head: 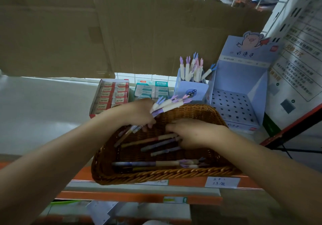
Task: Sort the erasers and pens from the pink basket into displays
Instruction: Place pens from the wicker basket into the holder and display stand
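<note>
A brown wicker basket [190, 113] stands on the shelf in front of me with several pens [153, 163] lying in it. My left hand [137, 113] grips a bundle of pens [167, 105] over the basket's back left, their purple and blue tops pointing right. My right hand [193, 134] is down inside the basket, its fingers curled on several pens [160, 144] there. Behind the basket are a red eraser box [111, 94], a teal eraser box [151, 89] and a blue pen holder [191, 89] with several upright pens.
A blue cardboard display [244, 78] with a perforated, unfilled tray stands at the right. Brown cardboard sheets [122, 33] cover the back. An orange shelf edge [188, 183] with price labels runs below the basket. A poster [299, 59] leans at the far right.
</note>
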